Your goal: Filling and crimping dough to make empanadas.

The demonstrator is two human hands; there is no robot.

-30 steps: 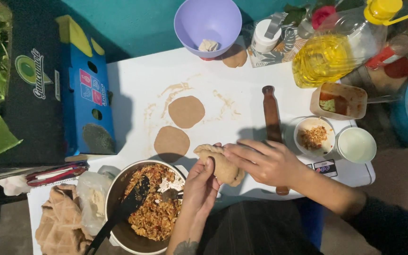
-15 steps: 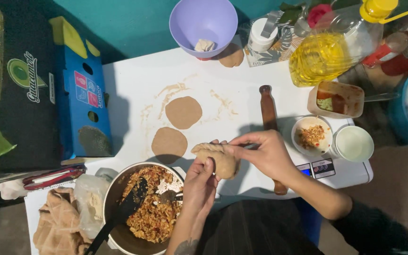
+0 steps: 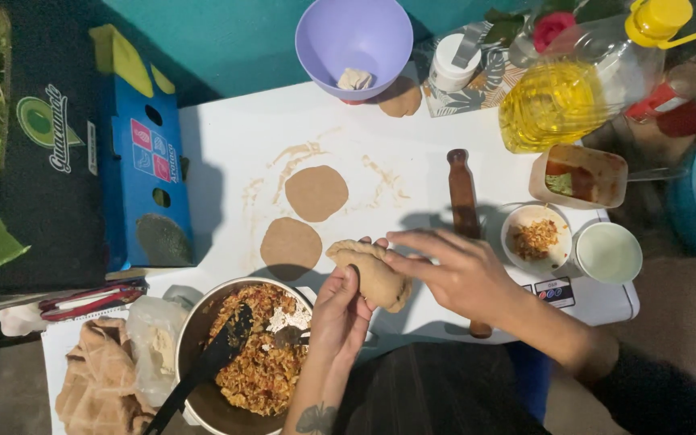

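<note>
A folded, filled piece of brown dough [image 3: 372, 272] sits in my left hand [image 3: 338, 314], held just above the white table's [image 3: 227, 145] near edge. My right hand [image 3: 449, 270] rests its fingers on the top of the dough, pinching along its fold. Just left of my hands stands a metal pot [image 3: 195, 338] full of orange-red rice filling, with a black spoon [image 3: 207, 366] and a metal spoon [image 3: 287, 334] lying in it. Two flat round dough discs [image 3: 316, 193] [image 3: 290, 247] lie on the table beyond my hands.
A wooden rolling pin [image 3: 462, 193] lies right of the discs. A purple bowl [image 3: 354, 36], a bottle of yellow oil [image 3: 573, 97], a small bowl of filling [image 3: 535, 238], a white cup [image 3: 608, 252] and a brown tub [image 3: 582, 176] stand around. A blue box [image 3: 142, 177] stands left.
My hands have stayed over the table's near edge; the right fingers have shifted along the dough's fold and the dough looks more closed. Nothing else has moved.
</note>
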